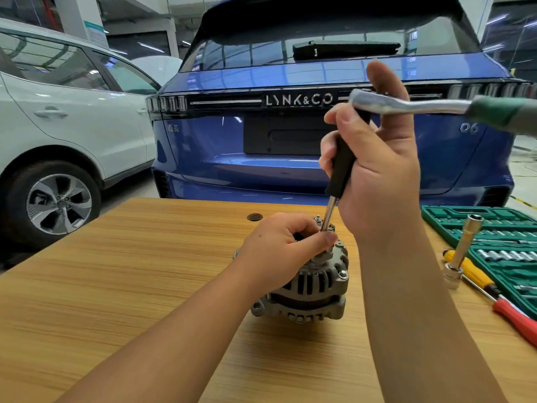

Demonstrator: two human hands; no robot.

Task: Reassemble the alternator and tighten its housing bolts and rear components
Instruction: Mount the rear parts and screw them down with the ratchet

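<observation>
The alternator (308,286) is sitting mid-table (116,286), shaft axis upright, while the left hand (279,248) is curling over its top — fingers pinching there — and the right hand (374,170) is gripping a near-upright extension (341,167) under a ratchet (406,104) pointing right.

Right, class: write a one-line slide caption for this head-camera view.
Right hand grips a ratchet extension on the alternator; left hand steadies its lower end.
</observation>
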